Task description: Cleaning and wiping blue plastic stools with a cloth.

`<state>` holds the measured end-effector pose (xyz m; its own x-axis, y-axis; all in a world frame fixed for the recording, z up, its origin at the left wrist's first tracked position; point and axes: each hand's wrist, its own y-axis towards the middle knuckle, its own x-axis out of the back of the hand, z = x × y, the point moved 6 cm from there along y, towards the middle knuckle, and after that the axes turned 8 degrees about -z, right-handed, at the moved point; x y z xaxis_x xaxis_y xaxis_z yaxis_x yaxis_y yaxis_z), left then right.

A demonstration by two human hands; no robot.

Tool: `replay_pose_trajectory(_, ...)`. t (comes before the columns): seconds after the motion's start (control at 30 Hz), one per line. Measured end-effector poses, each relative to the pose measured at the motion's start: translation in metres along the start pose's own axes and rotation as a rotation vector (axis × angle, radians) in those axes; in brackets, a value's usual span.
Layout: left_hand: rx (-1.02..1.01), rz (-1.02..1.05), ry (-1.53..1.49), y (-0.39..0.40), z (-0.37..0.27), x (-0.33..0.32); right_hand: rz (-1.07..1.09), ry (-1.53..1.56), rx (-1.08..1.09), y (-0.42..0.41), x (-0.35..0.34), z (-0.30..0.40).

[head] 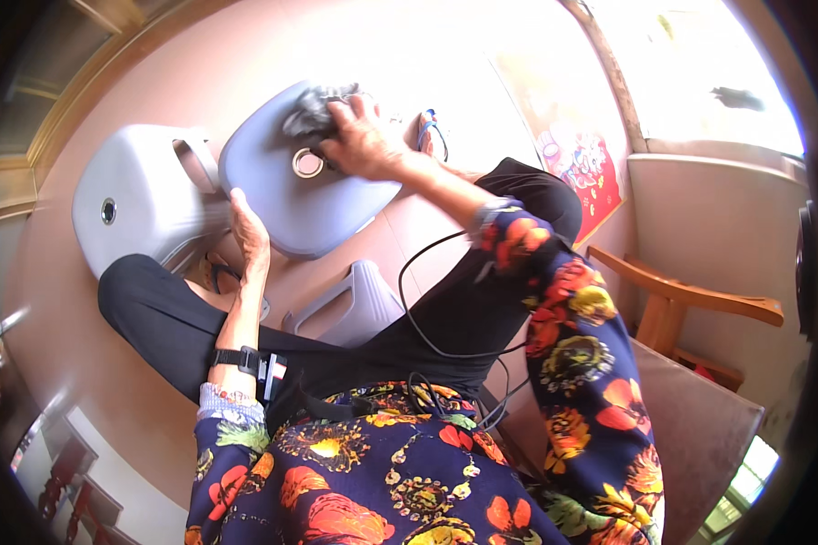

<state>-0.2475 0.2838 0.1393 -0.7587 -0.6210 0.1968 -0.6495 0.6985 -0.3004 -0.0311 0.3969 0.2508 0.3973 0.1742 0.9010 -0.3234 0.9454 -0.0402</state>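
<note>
A blue-grey plastic stool (279,197) is before me, its broad seat facing up with a ringed round hole near the middle. On the seat's far part my right hand (365,139) presses a crumpled grey cloth (310,112), which looks blurred. My left hand (249,228) holds the stool's near left edge, and some of its fingers are hidden. To the left, a lighter grey plastic stool (143,184) shows a handle opening and a round hole in its top. Between my legs stands part of another grey plastic piece (361,306) with a handle opening.
Sandals (433,133) are on the pinkish floor, one beyond the stool. A black cable (405,293) loops over my right thigh. At the right are a wooden armrest (688,293) and a red printed poster (593,184). A wood-framed glass cabinet (61,88) borders the upper left.
</note>
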Motion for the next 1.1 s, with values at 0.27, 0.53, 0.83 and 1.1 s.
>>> replay_pose_trajectory(0.27, 0.007, -0.044, 0.092, -0.079, 0.001, -0.023, -0.822, -0.285, 0.655, 0.043, -0.028, -0.053)
replay_pose_trajectory(0.53, -0.003, -0.145, 0.112, -0.099, 0.013, 0.029, 0.215, 0.716, -0.4, 0.047, -0.063, -0.081)
replay_pose_trajectory(0.83, -0.092, -0.072, 0.061, 0.004, -0.008, 0.013, 0.09, 1.11, -1.071, -0.065, -0.05, -0.167)
replay_pose_trajectory(1.1, -0.016, -0.057, 0.065, 0.033, -0.013, -0.023, 0.158, 1.176, -1.286, -0.083, -0.084, -0.153)
